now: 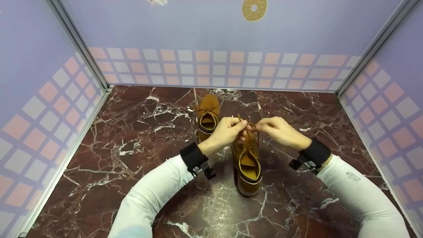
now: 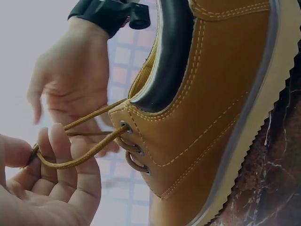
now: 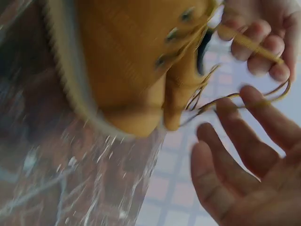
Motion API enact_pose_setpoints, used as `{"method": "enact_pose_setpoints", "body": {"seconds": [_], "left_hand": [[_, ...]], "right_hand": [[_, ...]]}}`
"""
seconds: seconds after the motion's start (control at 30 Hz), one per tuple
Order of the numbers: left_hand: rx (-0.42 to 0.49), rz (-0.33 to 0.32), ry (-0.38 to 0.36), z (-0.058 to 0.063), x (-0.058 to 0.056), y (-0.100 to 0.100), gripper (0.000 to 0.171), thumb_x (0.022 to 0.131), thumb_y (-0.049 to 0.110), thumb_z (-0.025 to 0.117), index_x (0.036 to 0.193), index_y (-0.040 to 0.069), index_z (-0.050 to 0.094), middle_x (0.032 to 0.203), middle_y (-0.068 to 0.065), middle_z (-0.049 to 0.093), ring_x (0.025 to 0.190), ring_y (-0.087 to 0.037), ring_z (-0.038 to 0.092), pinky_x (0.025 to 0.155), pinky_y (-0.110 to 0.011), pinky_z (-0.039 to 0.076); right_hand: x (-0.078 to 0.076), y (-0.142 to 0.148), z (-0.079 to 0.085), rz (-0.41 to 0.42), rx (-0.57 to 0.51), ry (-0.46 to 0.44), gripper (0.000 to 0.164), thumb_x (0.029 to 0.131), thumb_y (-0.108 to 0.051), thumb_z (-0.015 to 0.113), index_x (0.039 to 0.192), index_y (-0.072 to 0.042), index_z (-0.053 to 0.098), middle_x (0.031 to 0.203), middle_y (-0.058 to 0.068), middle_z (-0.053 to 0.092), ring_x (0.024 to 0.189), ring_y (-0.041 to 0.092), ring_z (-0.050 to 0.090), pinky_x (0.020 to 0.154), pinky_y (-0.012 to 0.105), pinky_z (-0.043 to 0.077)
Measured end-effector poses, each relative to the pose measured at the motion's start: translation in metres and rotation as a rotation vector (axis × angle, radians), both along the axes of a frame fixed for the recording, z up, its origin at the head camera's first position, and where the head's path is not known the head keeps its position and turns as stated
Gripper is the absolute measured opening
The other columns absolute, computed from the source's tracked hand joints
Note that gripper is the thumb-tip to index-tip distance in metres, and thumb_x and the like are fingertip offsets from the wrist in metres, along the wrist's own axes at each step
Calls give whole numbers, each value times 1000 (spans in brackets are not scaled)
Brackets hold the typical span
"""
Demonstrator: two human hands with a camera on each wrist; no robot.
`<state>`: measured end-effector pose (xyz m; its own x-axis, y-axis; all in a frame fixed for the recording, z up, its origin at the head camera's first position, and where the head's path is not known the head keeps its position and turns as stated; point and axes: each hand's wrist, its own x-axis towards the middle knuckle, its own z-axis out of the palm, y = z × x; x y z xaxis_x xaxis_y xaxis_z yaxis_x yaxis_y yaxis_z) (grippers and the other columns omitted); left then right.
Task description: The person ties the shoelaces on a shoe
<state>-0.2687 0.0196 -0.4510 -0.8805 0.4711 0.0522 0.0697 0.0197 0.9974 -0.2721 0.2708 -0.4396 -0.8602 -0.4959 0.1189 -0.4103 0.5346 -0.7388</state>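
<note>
A tan lace-up shoe (image 1: 248, 186) stands on the marbled surface, heel toward me, its dark collar open at the top. Above its front, my left hand (image 1: 228, 130) pinches a brown shoelace (image 2: 66, 165) between thumb and fingers; the lace forms a curve out from the eyelets (image 2: 124, 126). On the other side of the shoe, my right hand (image 1: 279, 130) has its fingers loosely spread in the right wrist view, with a stretch of lace (image 3: 277, 98) running across the fingertips. The toe is partly hidden behind the hands in the head view.
A second tan shoe (image 1: 209, 101), its laces tied in a bow, stands farther back and to the left, partly covered by the left hand. Purple panels with a checkered band (image 1: 211, 69) enclose the marbled surface (image 1: 132, 178) at the back and both sides.
</note>
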Motion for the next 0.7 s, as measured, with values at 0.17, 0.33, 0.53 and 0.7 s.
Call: {"method": "enact_pose_setpoints", "body": {"seconds": [0.17, 0.33, 0.53, 0.7], "left_hand": [[15, 9, -35, -3, -2, 1, 35, 118, 15, 57, 114, -14, 76, 75, 8, 71, 65, -4, 68, 65, -22, 63], [23, 12, -39, -2, -4, 2, 39, 118, 14, 55, 119, -21, 71, 74, 9, 70, 65, -2, 67, 63, -19, 62], [19, 31, -53, 0, -5, 3, 35, 118, 14, 57, 119, -17, 74, 75, 8, 69, 65, -4, 67, 62, -20, 61], [4, 32, -64, 3, -6, 4, 33, 117, 15, 59, 121, -13, 75, 77, 8, 71, 64, -5, 67, 58, -23, 58]], "right_hand": [[3, 10, -4, 45, 100, 115, 14, 101, -9, 75, 108, -7, 87, 98, 6, 81, 81, 8, 65, 76, 23, 55], [10, 10, 7, 97, -38, 91, 10, 100, -2, 76, 102, 1, 85, 81, 10, 78, 63, -1, 60, 58, 17, 51], [20, 4, 19, 134, -298, 1, 9, 99, 8, 73, 100, 12, 80, 78, -1, 80, 61, -3, 66, 56, 16, 56], [25, -1, 25, 106, -432, -47, 12, 96, 13, 72, 105, 21, 75, 83, -7, 83, 63, -1, 71, 57, 17, 61]]}}
